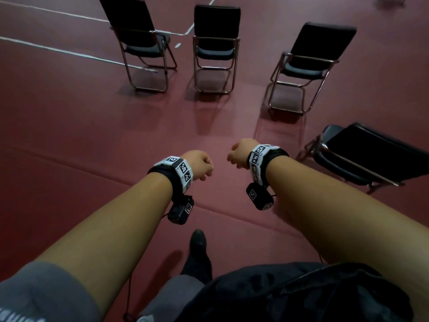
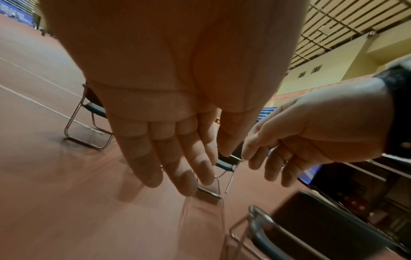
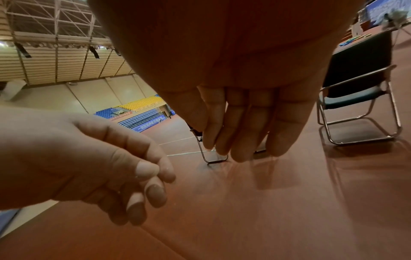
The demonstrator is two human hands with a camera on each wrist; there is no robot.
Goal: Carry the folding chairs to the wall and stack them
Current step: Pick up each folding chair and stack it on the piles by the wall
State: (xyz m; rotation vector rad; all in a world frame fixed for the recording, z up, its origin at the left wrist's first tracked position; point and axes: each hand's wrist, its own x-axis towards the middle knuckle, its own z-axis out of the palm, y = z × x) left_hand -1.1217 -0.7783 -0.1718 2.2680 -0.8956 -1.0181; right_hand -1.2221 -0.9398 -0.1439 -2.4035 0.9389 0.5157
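Observation:
Several black folding chairs with chrome frames stand unfolded on the red floor ahead. In the head view one is at the left (image 1: pixel 139 43), one in the middle (image 1: pixel 216 47), one to the right (image 1: pixel 308 63), and the nearest at the far right (image 1: pixel 362 156). My left hand (image 1: pixel 200 167) and right hand (image 1: pixel 241 153) hang side by side in front of me, short of every chair and holding nothing. The left wrist view shows my left fingers (image 2: pixel 177 158) straight and relaxed, with a chair (image 2: pixel 311 228) low on the right. My right fingers (image 3: pixel 244 132) also hang loose beside a chair (image 3: pixel 355 98).
White court lines (image 1: pixel 69 52) cross the floor at the back left. My dark shoe (image 1: pixel 197 242) is stepping forward below my arms. Open red floor lies between me and the chairs. A far wall with blue and yellow stands (image 3: pixel 142 107) shows in the right wrist view.

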